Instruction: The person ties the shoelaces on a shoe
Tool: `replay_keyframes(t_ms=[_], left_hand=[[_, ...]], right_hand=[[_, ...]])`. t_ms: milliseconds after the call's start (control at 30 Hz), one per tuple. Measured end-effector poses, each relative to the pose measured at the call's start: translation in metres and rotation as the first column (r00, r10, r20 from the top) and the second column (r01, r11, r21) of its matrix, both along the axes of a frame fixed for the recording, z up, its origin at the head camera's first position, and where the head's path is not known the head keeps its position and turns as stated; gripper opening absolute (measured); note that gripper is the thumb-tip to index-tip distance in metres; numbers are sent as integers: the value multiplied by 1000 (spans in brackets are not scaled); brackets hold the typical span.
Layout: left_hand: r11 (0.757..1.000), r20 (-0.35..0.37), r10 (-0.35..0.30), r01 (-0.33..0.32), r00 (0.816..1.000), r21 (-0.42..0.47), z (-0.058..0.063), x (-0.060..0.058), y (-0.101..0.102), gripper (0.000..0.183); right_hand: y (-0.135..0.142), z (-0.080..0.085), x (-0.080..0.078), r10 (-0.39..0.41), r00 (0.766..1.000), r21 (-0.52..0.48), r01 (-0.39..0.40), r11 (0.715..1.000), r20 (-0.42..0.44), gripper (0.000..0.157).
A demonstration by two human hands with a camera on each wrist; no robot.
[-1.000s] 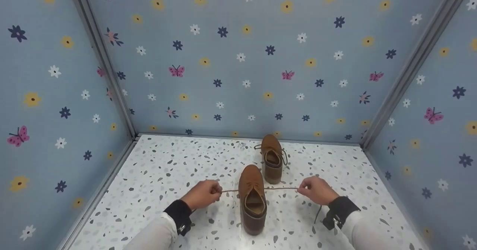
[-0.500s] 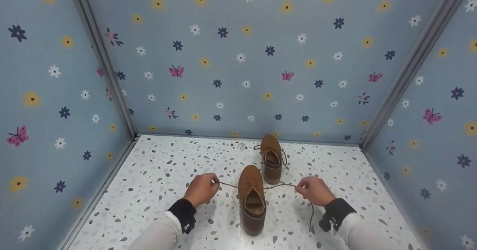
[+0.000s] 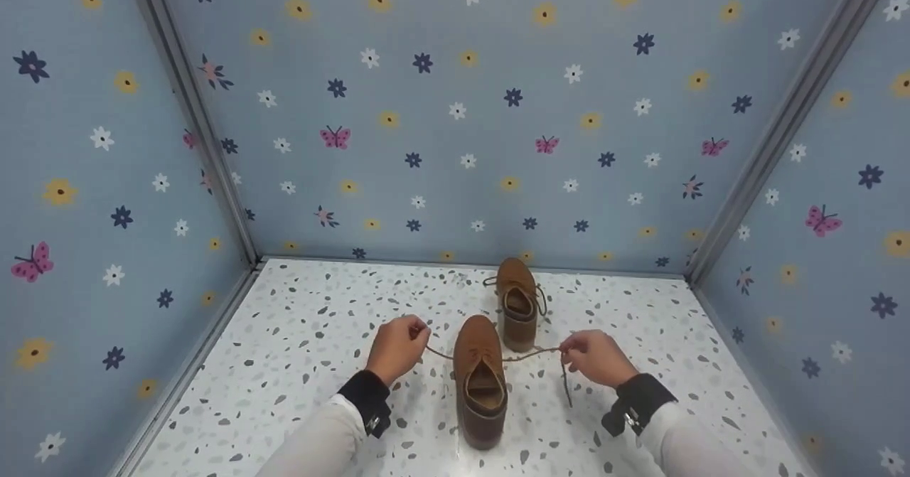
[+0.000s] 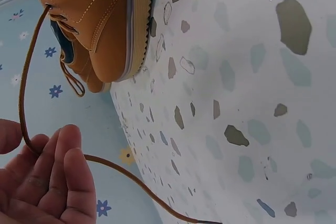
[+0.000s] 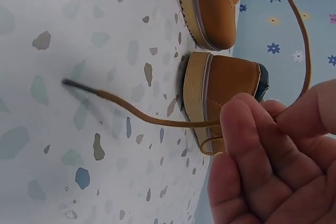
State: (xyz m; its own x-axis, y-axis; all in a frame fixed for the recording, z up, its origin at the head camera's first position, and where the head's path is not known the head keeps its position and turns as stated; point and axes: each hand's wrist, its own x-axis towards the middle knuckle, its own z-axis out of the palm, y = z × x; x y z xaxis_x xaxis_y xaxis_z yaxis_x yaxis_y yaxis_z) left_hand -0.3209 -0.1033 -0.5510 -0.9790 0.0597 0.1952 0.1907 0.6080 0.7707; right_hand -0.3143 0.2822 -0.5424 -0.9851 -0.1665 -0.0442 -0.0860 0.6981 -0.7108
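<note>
Nearest of all, two white sleeves point(image 3: 316, 434) reach in from the lower edge, each meeting a black strap point(image 3: 365, 395) at the wrist. Between them stands the near shoe point(image 3: 480, 392), brown and upright on its sole, heel towards the person and toe pointing away. Level with its laced front, the hands are well apart, one on either side. The left hand point(image 3: 399, 349) pinches the brown lace point(image 3: 533, 354) between thumb and fingers; the lace sags a little from there to the shoe, and in the left wrist view its tail runs out past the fingers to a dark tip. The right hand point(image 3: 598, 358) grips the other side of the lace between thumb and forefinger, its free end hanging below the fingers. Neither hand touches the shoe itself.

Just ahead and slightly to the right is the far shoe point(image 3: 519, 303), a matching one, also upright and toe away, with lace loops point(image 3: 544, 301) standing out at its sides. Both rest on a white, speckled floor point(image 3: 320, 320). Behind rises a pale blue wall point(image 3: 441, 129) patterned with flowers and butterflies, with grey metal posts point(image 3: 192, 107) at its corners.
</note>
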Motion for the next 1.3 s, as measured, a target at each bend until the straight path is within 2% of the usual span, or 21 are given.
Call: replay_keyframes(t_ms=[133, 267, 467, 600, 800, 1067, 1133, 1300], left_hand=[[1000, -3, 17, -17, 1000, 16, 0, -2, 4, 16], [998, 63, 32, -35, 998, 53, 0, -3, 7, 26], [996, 130, 61, -70, 990, 62, -3, -4, 10, 15], [996, 148, 64, -74, 987, 58, -8, -4, 11, 19], [990, 220, 58, -85, 974, 115, -10, -4, 14, 21], [973, 267, 23, -83, 963, 215, -8, 1, 21, 15], [967, 274, 0, -70, 962, 247, -5, 4, 23, 16], [949, 264, -50, -37, 963, 314, -2, 6, 27, 17]], right_hand=[[-3, 2, -2, -47, 999, -71, 48, 996, 12, 28], [-5, 4, -3, -92, 996, -81, 90, 993, -14, 26], [-9, 7, -4, -131, 991, -96, 127, 987, -35, 15], [-10, 10, -4, -146, 988, -110, 140, 984, -46, 10], [-12, 13, -5, -169, 984, -113, 163, 980, -49, 12], [-14, 19, -6, -220, 975, -139, 218, 966, -5, 34], [-15, 21, -6, -233, 972, -146, 230, 962, -1, 34], [-16, 24, -6, -230, 973, -151, 223, 963, -33, 23]])
